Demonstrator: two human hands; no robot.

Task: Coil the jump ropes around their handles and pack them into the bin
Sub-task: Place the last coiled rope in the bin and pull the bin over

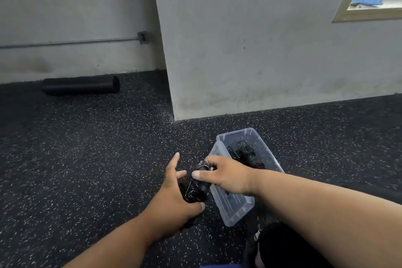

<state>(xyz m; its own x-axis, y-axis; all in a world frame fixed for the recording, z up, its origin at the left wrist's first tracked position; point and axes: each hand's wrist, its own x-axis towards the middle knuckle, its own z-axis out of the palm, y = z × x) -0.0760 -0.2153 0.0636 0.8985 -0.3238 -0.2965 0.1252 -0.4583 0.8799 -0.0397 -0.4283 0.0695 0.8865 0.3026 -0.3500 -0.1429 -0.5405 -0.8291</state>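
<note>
The left hand (pixel 174 193) grips the lower end of a bundled jump rope (pixel 195 187), thumb curled under the black handles, index finger extended upward and clear of the bundle. The right hand (pixel 226 175) grips the upper end of the same bundle, fingers curled over the top, thumb laid along its side. Thin cord is seen wound around the handles; whether the winding is complete cannot be determined. The bundle is held between the hands, just left of the bin.

Immediately beneath and beyond the right hand stands a clear plastic bin (pixel 235 209) on the speckled floor (pixel 87 159). It contains other black jump ropes (pixel 245 155), lying toward its far end.

Well beyond the left hand, a black foam roller (pixel 80 85) lies against the grey wall (pixel 261 39).
</note>
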